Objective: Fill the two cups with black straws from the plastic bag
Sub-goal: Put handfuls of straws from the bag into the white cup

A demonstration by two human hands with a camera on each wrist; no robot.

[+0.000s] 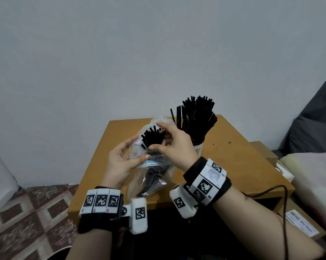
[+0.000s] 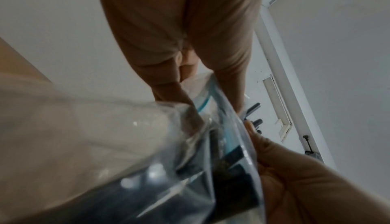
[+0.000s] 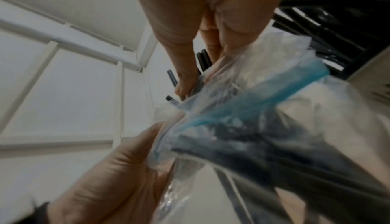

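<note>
A clear plastic bag [image 1: 151,177] with a blue zip strip [image 3: 263,94] is held upright over the wooden table [image 1: 233,162]. My left hand [image 1: 137,149] grips it near the mouth, thumb in front and fingers behind. A bunch of black straws [image 1: 152,136] sticks out of the bag's mouth. My right hand [image 1: 156,136] curls round that bunch, forefinger above and thumb below. Just behind it stands a white cup [image 1: 197,149] crammed with black straws [image 1: 196,119]; its straws [image 3: 316,19] also show in the right wrist view. I see no second cup.
The table stands against a grey wall. A white box [image 1: 284,171] and a dark cushion [image 1: 318,128] lie to the right. A brown cable [image 1: 286,203] hangs off the table's right front. Patterned floor [image 1: 27,212] lies on the left.
</note>
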